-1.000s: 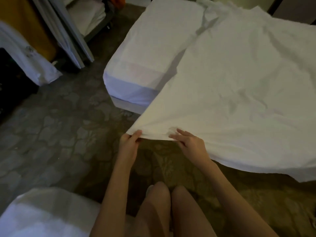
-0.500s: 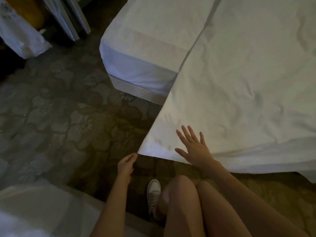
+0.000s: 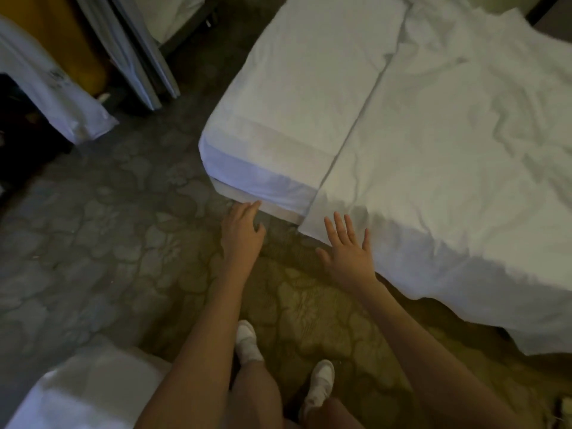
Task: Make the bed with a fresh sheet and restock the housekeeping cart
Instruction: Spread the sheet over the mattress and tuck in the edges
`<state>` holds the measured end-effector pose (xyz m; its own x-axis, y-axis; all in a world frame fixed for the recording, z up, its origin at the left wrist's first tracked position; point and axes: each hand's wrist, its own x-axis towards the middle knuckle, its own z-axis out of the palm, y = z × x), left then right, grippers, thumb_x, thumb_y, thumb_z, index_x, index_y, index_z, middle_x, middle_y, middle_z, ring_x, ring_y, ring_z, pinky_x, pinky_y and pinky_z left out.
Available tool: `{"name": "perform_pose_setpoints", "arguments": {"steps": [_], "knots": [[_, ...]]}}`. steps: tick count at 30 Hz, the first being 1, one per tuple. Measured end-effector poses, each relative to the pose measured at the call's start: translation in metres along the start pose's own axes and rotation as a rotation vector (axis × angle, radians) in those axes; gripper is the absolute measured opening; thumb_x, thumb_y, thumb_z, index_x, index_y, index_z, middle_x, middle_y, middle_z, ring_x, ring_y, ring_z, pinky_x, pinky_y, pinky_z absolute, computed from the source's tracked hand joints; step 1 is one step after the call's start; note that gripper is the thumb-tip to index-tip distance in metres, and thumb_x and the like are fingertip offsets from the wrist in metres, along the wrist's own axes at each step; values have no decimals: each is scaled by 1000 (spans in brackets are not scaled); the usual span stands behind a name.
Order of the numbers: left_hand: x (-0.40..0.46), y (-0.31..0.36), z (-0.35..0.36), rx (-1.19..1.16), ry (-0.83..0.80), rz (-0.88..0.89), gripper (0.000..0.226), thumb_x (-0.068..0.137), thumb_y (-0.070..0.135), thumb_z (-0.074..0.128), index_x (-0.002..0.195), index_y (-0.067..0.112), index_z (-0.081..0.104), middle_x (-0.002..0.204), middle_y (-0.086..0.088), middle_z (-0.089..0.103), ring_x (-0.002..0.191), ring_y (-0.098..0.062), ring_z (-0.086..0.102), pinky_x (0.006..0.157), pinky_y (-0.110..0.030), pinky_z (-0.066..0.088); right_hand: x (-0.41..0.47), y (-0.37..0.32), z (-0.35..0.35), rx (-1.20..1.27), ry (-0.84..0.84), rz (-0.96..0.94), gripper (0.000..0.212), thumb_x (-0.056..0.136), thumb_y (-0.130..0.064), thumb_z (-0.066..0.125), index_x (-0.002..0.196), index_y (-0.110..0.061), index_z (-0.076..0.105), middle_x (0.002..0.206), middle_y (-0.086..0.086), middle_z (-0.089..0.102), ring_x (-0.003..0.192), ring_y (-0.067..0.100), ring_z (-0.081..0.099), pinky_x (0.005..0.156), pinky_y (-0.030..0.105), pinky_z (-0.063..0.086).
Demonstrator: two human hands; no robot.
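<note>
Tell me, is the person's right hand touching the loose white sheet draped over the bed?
Cannot tell. In the head view the right hand, fingers spread, overlaps the hanging edge of the loose white sheet, but no plain contact or gap shows.

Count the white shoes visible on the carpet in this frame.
2: one white shoe below the left forearm, pointing toward the bed; the other shoe lower and to its right, between the forearms. None appear hidden.

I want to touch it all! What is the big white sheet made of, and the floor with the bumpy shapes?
The sheet looks like thin woven cloth, maybe cotton: matte white, with soft creases, and it drapes limply over the mattress edge. The floor looks like carpet: dull, no shine, with a printed or woven pattern like stones. Whether those shapes are really raised cannot be told.
</note>
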<state>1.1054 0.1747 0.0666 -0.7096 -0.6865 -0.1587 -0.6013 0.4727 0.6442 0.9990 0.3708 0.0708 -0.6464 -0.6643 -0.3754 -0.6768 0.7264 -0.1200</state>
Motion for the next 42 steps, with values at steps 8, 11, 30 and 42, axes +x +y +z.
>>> {"name": "perform_pose_setpoints", "arguments": {"steps": [8, 11, 30, 42], "knots": [[147, -6, -112, 131, -100, 213, 51, 95, 21, 54, 144, 19, 39, 151, -6, 36, 144, -27, 20, 117, -49, 18, 123, -89, -76, 75, 66, 125, 68, 98, -54, 21, 150, -23, -9, 157, -1, -19, 144, 18, -19, 115, 51, -11], [209, -1, -171, 219, -117, 329, 52, 96, 24, 52, 145, 20, 36, 152, -3, 34, 145, -25, 18, 119, -44, 10, 177, -131, -120, 107, 121, 201, 67, 99, -52, 22, 152, -21, -4, 158, 0, -14, 145, 19, -16, 115, 52, -7], [650, 92, -296, 399, -293, 689, 53, 97, 31, 51, 146, 25, 32, 152, 3, 34, 145, -19, 19, 119, -41, 10, 549, -213, -333, 329, 353, 506, 56, 100, -45, 30, 150, -21, 20, 158, 0, 15, 147, 19, 8, 118, 49, 3], [997, 206, -286, 372, -422, 900, 51, 96, 31, 51, 144, 26, 35, 153, 2, 31, 144, -19, 19, 119, -41, 12, 827, -148, -479, 352, 428, 711, 57, 99, -46, 35, 149, -20, 24, 159, 1, 13, 146, 20, 6, 117, 51, 6]]}}
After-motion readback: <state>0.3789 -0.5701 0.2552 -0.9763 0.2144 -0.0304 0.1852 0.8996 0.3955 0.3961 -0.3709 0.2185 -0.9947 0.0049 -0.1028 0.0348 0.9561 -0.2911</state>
